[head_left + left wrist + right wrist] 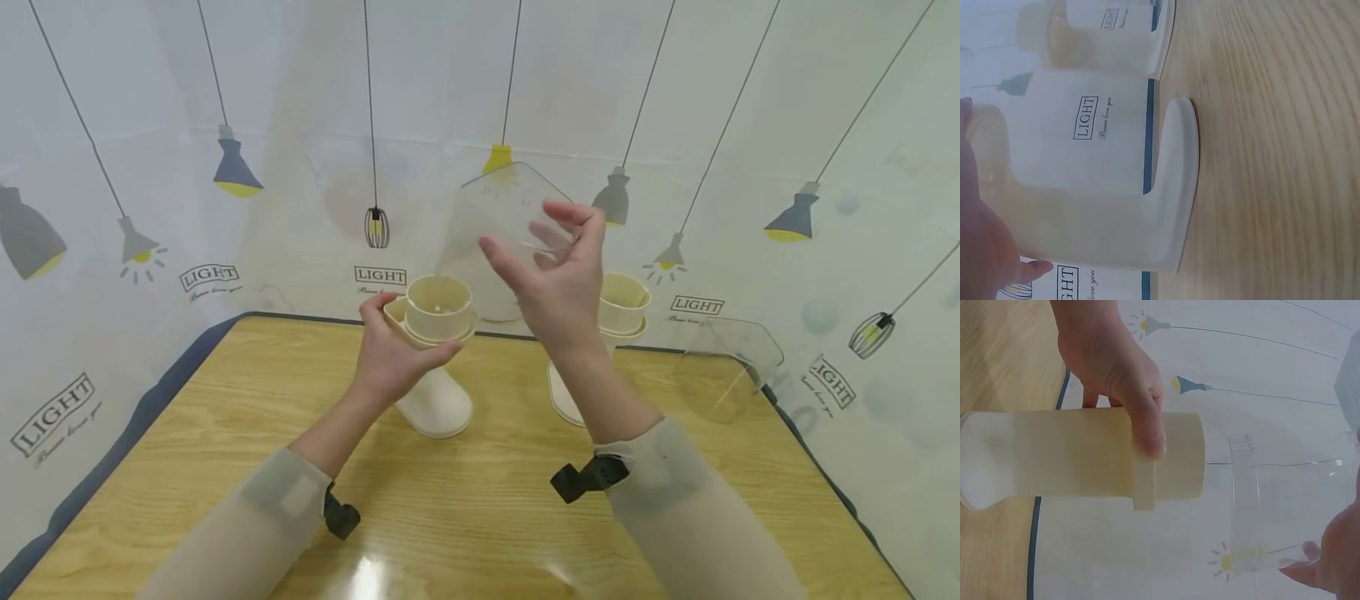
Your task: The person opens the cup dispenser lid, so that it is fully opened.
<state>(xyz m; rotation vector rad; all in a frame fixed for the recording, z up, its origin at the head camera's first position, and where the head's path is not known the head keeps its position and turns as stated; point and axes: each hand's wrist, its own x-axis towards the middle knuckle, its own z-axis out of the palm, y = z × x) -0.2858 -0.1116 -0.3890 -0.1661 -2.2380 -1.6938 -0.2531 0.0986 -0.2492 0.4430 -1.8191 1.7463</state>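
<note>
A cream plastic stand (431,400) with a round collar (438,307) on top has its white foot on the wooden table. My left hand (393,346) grips it just below the collar, thumb along the front; the left wrist view shows the hand beside the stand's upper part (1066,219). Above and right of the collar, my right hand (562,275) holds a clear plastic container (510,183) with a many-sided end raised. In the right wrist view the container's round neck (1244,506) faces the collar, with a gap between them. My right hand (1335,550) shows only partly there.
A second cream stand (624,304) is to the right, partly hidden behind my right forearm. Another clear container (727,371) rests at the table's back right corner. A lamp-printed curtain (315,125) hangs behind the table (480,517).
</note>
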